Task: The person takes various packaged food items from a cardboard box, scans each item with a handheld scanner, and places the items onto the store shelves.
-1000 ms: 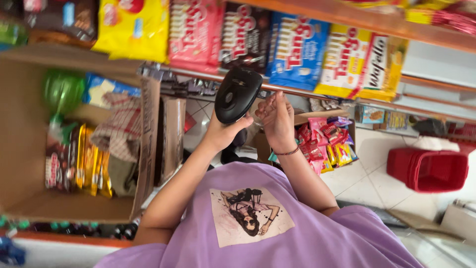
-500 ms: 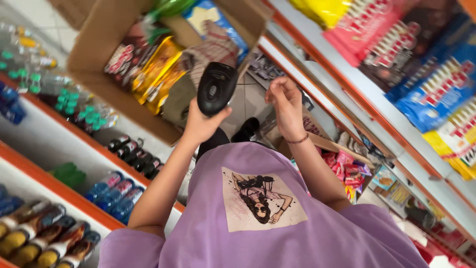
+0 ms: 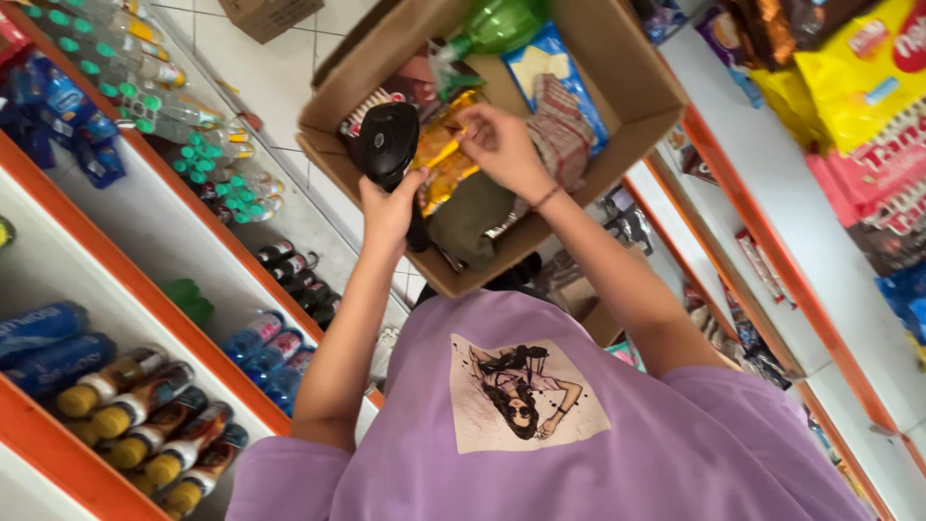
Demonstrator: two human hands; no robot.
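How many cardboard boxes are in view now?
2. An open box of snacks, top centre, where the left hand grips a black scanner. A second box on the floor at the top edge. Others may be hidden.

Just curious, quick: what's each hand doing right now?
Left hand: closed around the black handheld scanner.
Right hand: fingers on the yellow snack packet in the cardboard box.

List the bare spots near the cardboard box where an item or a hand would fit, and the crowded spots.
Free: the tiled floor between the cardboard box and the bottle shelf; the white shelf board behind the bottles. Crowded: inside the box, where the right hand touches yellow packets beside the left hand holding a black scanner.
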